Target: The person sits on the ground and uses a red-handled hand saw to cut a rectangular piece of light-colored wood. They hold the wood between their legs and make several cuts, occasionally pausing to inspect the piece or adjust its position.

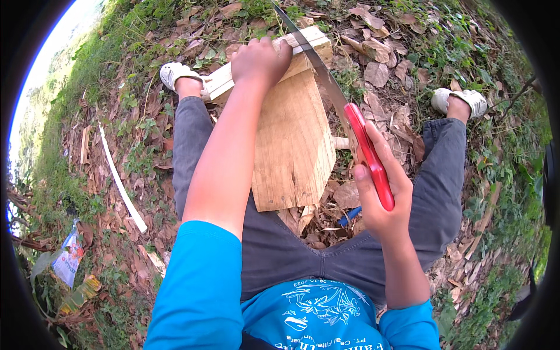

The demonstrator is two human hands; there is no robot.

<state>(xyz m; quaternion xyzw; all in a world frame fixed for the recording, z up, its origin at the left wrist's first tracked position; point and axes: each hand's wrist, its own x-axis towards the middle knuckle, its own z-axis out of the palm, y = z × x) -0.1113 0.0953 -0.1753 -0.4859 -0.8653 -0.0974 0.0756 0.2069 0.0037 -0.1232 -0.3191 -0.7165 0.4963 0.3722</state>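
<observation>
My right hand is wrapped round the red handle of a hand saw. Its long blade slants up and to the left, lying against the right part of a pale wooden strip. My left hand is closed over that strip, a little left of the blade, and presses it at the far end of a wide wooden board. The board lies between my spread legs, its near end by my lap. Whether the teeth have cut into the wood cannot be made out.
Dry leaves and green plants cover the ground. At the left lie a long pale strip, a short wood piece and a printed plastic packet. Something blue lies under my right wrist's side, near my lap.
</observation>
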